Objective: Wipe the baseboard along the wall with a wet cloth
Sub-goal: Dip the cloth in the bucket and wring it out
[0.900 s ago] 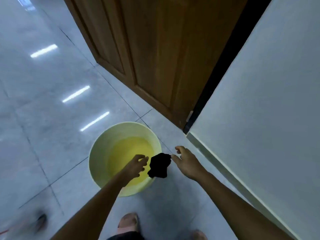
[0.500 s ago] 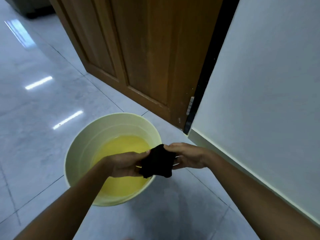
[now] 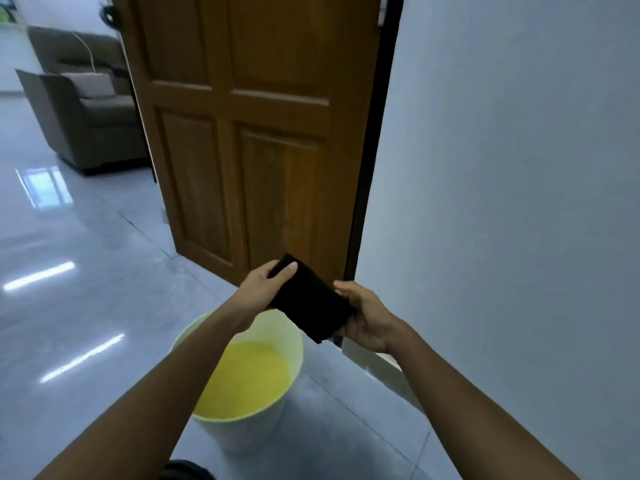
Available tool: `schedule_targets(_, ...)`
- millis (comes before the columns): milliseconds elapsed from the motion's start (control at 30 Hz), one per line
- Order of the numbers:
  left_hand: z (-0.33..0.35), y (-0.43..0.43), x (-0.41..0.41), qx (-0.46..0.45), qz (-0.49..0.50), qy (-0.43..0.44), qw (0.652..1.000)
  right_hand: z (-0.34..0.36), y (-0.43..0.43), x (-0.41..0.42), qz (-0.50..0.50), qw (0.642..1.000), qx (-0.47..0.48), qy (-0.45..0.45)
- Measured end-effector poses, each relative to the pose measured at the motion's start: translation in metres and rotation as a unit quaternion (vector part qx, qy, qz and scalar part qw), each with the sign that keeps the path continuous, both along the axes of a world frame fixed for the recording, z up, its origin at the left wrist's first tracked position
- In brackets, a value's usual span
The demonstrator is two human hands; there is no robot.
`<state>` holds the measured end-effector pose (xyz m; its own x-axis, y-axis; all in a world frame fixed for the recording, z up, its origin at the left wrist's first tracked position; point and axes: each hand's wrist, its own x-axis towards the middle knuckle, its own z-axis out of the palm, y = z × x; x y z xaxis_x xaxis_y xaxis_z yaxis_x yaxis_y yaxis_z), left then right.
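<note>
The baseboard (image 3: pixel 384 367) is showing only as a short pale strip at the foot of the wall (image 3: pixel 519 202), its near run being hidden behind the right forearm and its far end meeting the dark door frame (image 3: pixel 363 188). The lower right tip of the cloth (image 3: pixel 311 303) is blurring into the gap below the right hand (image 3: pixel 367 320), and how many layers it is folded into is hard to make out. The bucket (image 3: pixel 287 344) is being partly covered by the left forearm, its near wall standing on the tiled floor (image 3: pixel 86 289).

The cloth, dark and roughly rectangular, is being held in the air above the bucket's far rim, its long axis slanting from upper left down to lower right. The left hand (image 3: pixel 266 289) is pinching the upper left end, thumb lying on top and fingers curled beneath. The right hand is gripping the lower right end, thumb over the edge and fingers wrapped under it.

The wooden door (image 3: pixel 249 133) is standing open just beyond the hands. Bare floor is lying between the bucket and the baseboard, and a wide stretch is opening to the left toward a sofa (image 3: pixel 86 126) in the far left corner of the floor.
</note>
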<state>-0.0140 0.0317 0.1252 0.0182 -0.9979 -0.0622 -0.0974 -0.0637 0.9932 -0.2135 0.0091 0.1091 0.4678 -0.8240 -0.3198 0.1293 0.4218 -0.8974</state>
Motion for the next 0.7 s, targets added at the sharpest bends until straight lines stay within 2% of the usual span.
schedule_targets(67,0.03,0.007,-0.007,-0.058,-0.016,-0.051,0.997,0.014,0.009,-0.002,-0.009,0.998,0.039,-0.058)
schedule_targets(267,0.096,0.024,-0.045,-0.146,-0.083,-0.228,0.959,0.03,0.047,-0.007,0.001,0.986,0.015,-0.165)
schedule_targets(433,0.111,0.034,-0.073,-0.19,-0.036,-0.342,0.92,0.042,0.077,-0.021,0.022,0.945,0.017,-0.326)
schedule_targets(500,0.112,0.039,-0.082,-0.199,-0.043,-0.359,0.911,0.047,0.087,-0.032,0.047,0.94,0.036,-0.336)
schedule_targets(600,0.11,0.043,-0.091,-0.216,-0.031,-0.38,0.899,0.055,0.097,-0.05,0.057,0.953,0.028,-0.295)
schedule_targets(700,0.104,0.041,-0.1,-0.233,-0.03,-0.353,0.906,0.068,0.102,-0.071,0.04,0.967,0.013,-0.253)
